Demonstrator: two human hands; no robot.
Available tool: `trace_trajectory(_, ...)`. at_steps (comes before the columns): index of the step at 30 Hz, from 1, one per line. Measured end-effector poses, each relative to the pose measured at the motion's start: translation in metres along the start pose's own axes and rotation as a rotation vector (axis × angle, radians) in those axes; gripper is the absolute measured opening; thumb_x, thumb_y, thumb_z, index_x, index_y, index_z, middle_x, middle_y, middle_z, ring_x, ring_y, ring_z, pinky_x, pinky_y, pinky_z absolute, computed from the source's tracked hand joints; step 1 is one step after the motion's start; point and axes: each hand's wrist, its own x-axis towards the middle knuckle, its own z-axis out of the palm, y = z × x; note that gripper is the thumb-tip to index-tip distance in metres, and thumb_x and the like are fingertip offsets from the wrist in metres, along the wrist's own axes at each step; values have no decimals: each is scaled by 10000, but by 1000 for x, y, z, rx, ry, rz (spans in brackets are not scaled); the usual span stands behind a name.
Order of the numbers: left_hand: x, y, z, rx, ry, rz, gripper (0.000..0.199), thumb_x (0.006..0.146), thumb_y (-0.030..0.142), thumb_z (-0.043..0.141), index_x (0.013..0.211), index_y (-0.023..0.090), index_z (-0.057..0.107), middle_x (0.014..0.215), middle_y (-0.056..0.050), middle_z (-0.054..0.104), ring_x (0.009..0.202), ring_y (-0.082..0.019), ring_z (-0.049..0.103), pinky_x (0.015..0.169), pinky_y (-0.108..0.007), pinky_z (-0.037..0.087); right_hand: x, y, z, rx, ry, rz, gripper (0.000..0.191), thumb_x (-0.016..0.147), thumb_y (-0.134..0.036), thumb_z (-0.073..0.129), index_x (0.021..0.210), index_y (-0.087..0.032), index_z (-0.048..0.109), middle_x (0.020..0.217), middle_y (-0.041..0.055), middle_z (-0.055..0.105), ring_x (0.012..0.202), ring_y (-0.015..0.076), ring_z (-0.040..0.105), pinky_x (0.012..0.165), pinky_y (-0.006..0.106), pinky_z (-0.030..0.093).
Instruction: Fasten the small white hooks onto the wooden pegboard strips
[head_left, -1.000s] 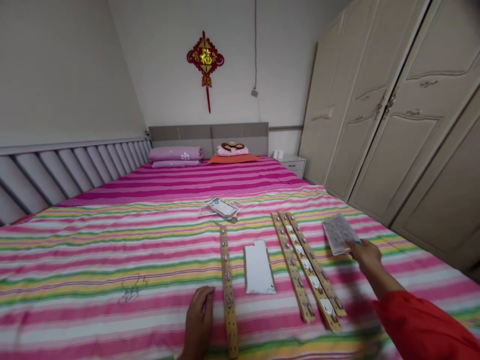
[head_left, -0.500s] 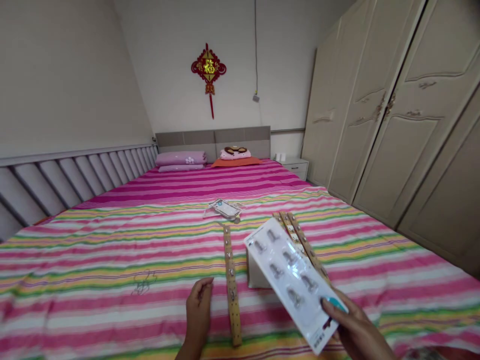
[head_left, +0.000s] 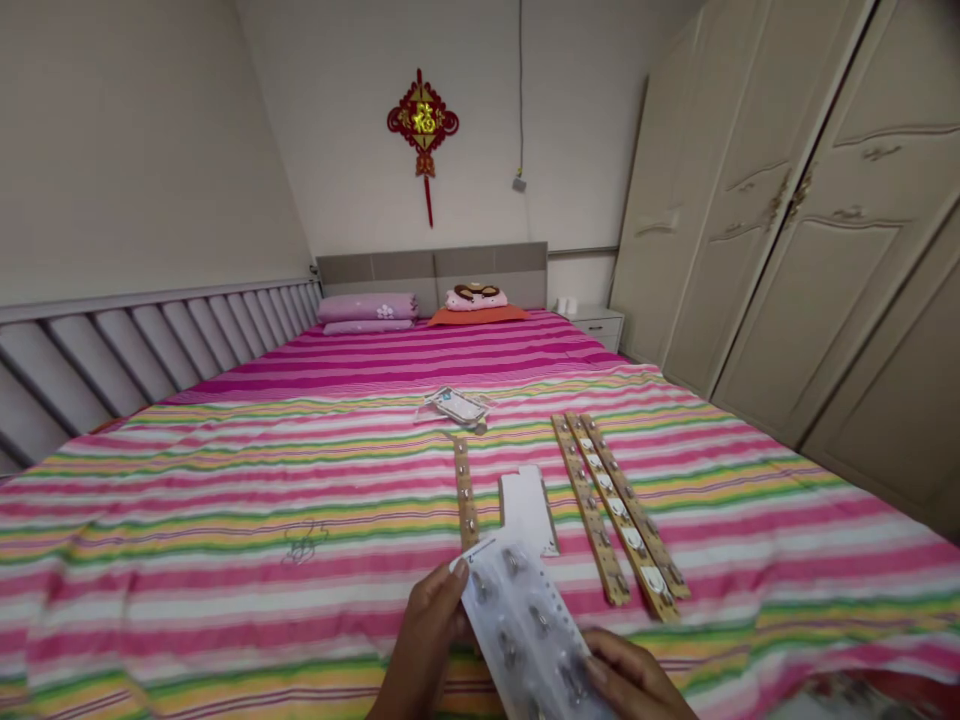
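A clear-and-white blister pack point(head_left: 525, 625) with several metal clips is held at the lower middle. My left hand point(head_left: 429, 640) pinches its upper left edge, and my right hand point(head_left: 626, 675) grips its right edge. Behind the pack, a wooden strip point(head_left: 463, 490) with metal clips lies on the bedspread, its near end hidden. Beside it is a white card or flat box point(head_left: 527, 505). Three more strips lie to the right; the middle one point(head_left: 625, 520) also bears white round pieces.
A plastic packet point(head_left: 457, 405) lies beyond the strips. Tangled thread point(head_left: 304, 543) is on the striped bedspread point(head_left: 187, 590) at left. Folded bedding point(head_left: 367, 308) rests near the headboard point(head_left: 491, 270). A rail point(head_left: 172, 340) runs along the left, wardrobes point(head_left: 795, 330) along the right.
The pack has moved left and lower, towards me. My left hand has come right and taken hold of its edge. The white card and the three right strips are now more exposed.
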Motion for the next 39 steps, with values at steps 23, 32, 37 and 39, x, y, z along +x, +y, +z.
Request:
trace_trajectory(23,-17,5,18,88,-225,-223,384,710,475,626,607,114,544,544,13,480,520,-108,457,572,-263,393,25,-42,34,-128,-31,-124,323,751,-423,606,595,-162,500,561,-49,387,543,96,325,507,219,273)
trace_trajectory(32,-21,4,29,115,-292,-237,411,674,495,658,735,88,660,583,-20,574,515,-107,489,557,-233,380,29,-48,24,-13,120,-164,333,746,-426,617,580,-174,478,533,-56,389,501,89,332,478,214,277)
trace_trajectory(37,-27,11,32,345,-440,-53,411,747,488,588,903,114,660,739,-21,617,693,-144,527,657,-236,393,28,-66,17,-147,88,-163,331,750,-451,607,602,-168,518,548,-42,437,498,91,370,452,208,281)
trace_trajectory(39,-30,19,32,394,-519,-55,394,789,472,538,951,130,651,792,-21,632,748,-161,543,694,-247,402,26,-76,14,-230,-38,-135,348,761,-463,588,605,-160,522,549,-42,422,502,89,368,450,206,275)
